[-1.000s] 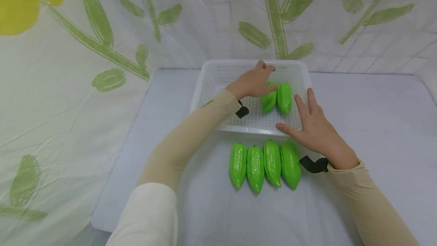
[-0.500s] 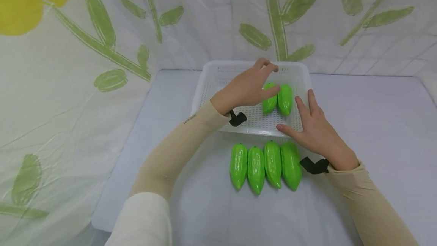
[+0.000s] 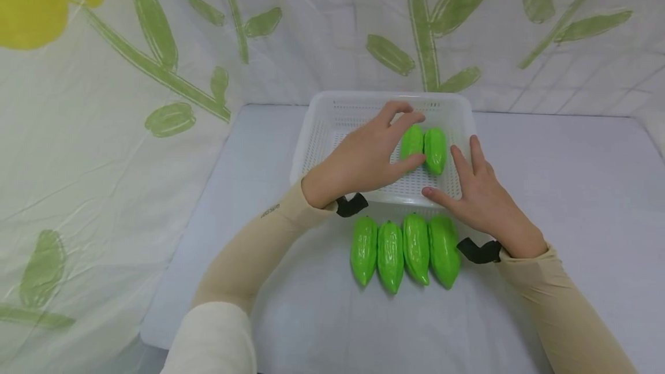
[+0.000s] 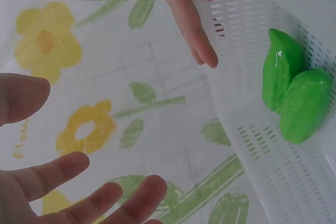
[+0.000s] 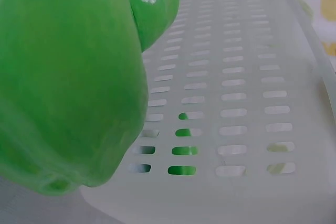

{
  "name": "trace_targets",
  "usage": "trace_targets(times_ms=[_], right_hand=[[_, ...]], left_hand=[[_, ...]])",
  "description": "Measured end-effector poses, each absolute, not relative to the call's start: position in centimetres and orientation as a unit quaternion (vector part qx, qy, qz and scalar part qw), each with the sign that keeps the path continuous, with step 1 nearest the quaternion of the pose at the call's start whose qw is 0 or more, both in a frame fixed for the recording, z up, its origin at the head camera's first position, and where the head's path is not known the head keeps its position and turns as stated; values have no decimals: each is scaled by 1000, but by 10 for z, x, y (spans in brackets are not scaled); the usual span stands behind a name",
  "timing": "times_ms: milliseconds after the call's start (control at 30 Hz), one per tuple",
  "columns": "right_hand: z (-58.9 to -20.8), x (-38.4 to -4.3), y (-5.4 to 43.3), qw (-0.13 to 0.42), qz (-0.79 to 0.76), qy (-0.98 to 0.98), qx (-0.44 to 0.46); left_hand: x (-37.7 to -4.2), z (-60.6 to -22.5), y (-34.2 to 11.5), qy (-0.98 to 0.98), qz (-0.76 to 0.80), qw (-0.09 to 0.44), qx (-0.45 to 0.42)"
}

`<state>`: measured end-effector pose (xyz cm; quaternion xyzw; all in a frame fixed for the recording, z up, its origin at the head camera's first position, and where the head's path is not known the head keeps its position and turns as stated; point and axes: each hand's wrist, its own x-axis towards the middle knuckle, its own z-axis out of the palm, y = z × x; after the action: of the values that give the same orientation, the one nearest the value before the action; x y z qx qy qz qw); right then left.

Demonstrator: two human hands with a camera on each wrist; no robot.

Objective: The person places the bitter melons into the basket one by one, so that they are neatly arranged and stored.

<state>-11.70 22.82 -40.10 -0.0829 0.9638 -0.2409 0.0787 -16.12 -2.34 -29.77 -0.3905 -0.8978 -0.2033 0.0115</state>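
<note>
My left hand (image 3: 358, 157) hovers over the white basket (image 3: 332, 95) in the head view, fingers loosely bent, nothing in it. Its thumb partly covers one of two glossy green, pepper-like vegetables (image 3: 434, 150) lying side by side inside. My right hand (image 3: 480, 198) is spread around the basket's front right corner, thumb at the front rim; whether it touches is hard to tell. In the left wrist view both vegetables (image 4: 304, 106) show whole, with fingers of my left hand (image 4: 105, 198) apart from them. One green vegetable (image 5: 68, 77) fills the left of the right wrist view.
Several more green vegetables (image 3: 389, 255) lie in a row on the pale-clothed table (image 3: 312, 316), just in front of the basket. Behind the table hangs a white curtain (image 3: 322, 27) with printed flowers. Slotted basket wall (image 5: 231, 93) fills much of the right wrist view.
My left hand has drawn back toward the front left within the basket area, staying above it. The right hand and the vegetables have stayed put.
</note>
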Motion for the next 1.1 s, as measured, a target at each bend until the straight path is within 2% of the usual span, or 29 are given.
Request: trace_targets(times_ms=[267,567,1100], right_hand=[[-401,-116,228,76,-241,964,-85],[-400,-117,227,74,-243,963,-85],[-401,-117,227,74,-239,965,-81]], left_hand=[[-133,-314,-40,-875,-233,73,-418],[-105,-330,-51,-866,-232,110,-430],[-62,-363,-71,-877,-255,85,-397]])
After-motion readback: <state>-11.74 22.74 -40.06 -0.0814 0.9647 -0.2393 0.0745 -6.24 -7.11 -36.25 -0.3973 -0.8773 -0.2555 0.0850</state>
